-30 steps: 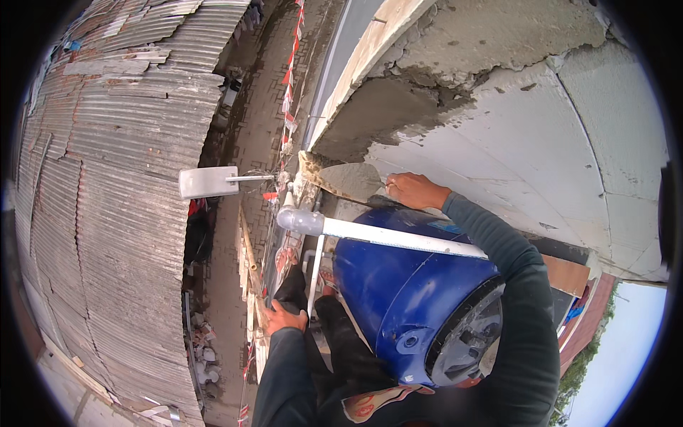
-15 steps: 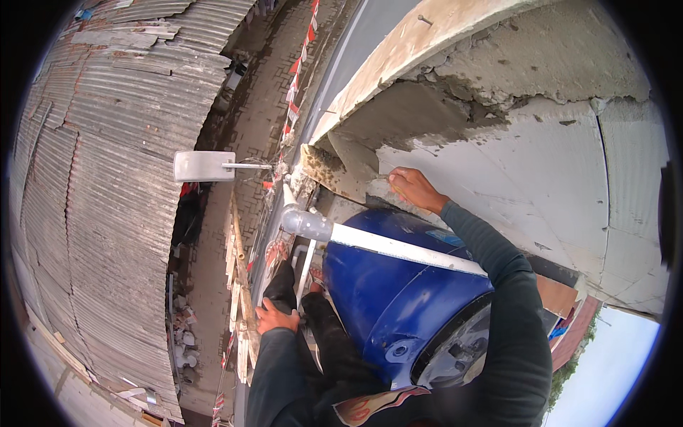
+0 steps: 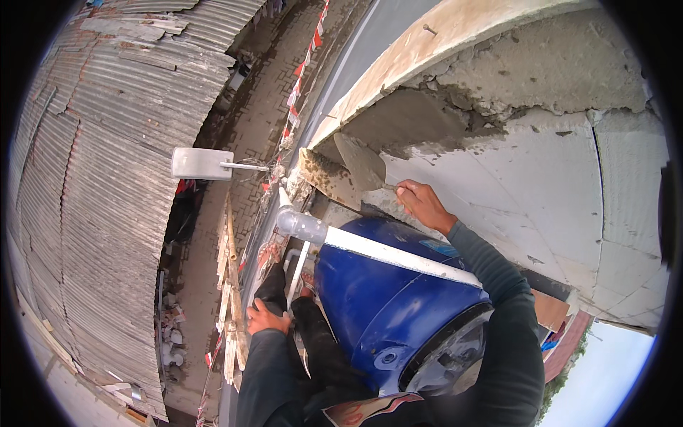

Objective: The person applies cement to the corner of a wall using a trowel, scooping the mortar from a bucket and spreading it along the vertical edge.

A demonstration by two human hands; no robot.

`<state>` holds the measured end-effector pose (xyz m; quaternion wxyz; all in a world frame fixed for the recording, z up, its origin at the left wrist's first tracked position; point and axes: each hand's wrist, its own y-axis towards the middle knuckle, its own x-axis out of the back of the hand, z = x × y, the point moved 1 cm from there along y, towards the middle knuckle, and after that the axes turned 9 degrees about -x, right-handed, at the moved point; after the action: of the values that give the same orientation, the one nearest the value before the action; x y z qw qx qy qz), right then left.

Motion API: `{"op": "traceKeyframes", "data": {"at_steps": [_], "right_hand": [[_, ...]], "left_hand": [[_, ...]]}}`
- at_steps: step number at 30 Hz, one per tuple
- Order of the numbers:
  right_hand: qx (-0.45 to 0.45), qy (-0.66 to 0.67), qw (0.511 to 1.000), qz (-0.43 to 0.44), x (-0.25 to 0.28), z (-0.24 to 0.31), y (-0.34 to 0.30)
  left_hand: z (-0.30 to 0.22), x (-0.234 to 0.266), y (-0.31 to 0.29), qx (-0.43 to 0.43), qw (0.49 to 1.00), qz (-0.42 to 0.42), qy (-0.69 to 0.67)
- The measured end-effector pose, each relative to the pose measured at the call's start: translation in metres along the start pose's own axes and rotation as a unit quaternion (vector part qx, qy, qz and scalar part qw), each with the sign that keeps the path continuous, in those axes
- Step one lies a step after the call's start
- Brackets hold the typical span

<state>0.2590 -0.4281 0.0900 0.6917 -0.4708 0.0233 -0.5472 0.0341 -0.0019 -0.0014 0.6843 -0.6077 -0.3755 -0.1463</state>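
Observation:
My right hand is closed around the handle of a trowel. The trowel's grey, mortar-coated blade lies at the left end of a band of dark wet mortar on the wall, beside a mortar-spattered board. Whether the blade presses on the mortar, I cannot tell. Pale smooth wall blocks stand beyond the hand. My left hand rests with fingers spread on my black-trousered knee and holds nothing.
A large blue tank stands below my right arm, with a white pipe crossing over it. A lamp juts out at left. Far below are a paved lane, red-and-white tape and wooden poles. A nail sticks out of the curved edge.
My right hand has moved slightly right and nearer, and the trowel blade now shows more of its face. The left hand stays on the knee; the whole view has shifted a little.

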Motion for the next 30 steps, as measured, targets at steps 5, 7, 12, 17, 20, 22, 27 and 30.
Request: {"op": "traceKeyframes", "data": {"at_steps": [5,7,12,17,20,22,27,30], "right_hand": [[0.005,0.001,1.000,-0.012,0.007,0.003,-0.014],[0.018,-0.006,1.000,-0.023,0.010,0.006,-0.022],[0.089,-0.074,0.989,-0.089,0.021,0.015,-0.049],[0.089,-0.101,0.988,-0.076,0.034,0.043,-0.076],[0.082,-0.125,0.988,-0.034,0.029,0.045,-0.069],[0.054,-0.118,0.992,-0.007,0.019,0.042,-0.051],[0.003,-0.069,0.997,0.020,-0.010,0.024,0.006],[-0.006,-0.036,0.999,0.022,-0.015,0.025,0.017]], "left_hand": [[0.002,-0.005,-0.001,-0.001,1.000,-0.012,-0.009],[0.003,-0.005,-0.001,-0.006,1.000,-0.017,-0.011],[0.007,-0.007,-0.003,-0.015,0.999,-0.017,-0.024],[0.010,-0.011,-0.005,-0.014,0.999,-0.034,-0.027],[0.011,-0.014,-0.006,-0.019,0.999,-0.039,-0.022],[0.010,-0.014,-0.006,-0.022,0.999,-0.038,-0.018],[0.014,-0.022,-0.009,-0.031,0.998,-0.051,-0.011],[0.017,-0.023,-0.012,-0.032,0.998,-0.059,-0.017]]}}
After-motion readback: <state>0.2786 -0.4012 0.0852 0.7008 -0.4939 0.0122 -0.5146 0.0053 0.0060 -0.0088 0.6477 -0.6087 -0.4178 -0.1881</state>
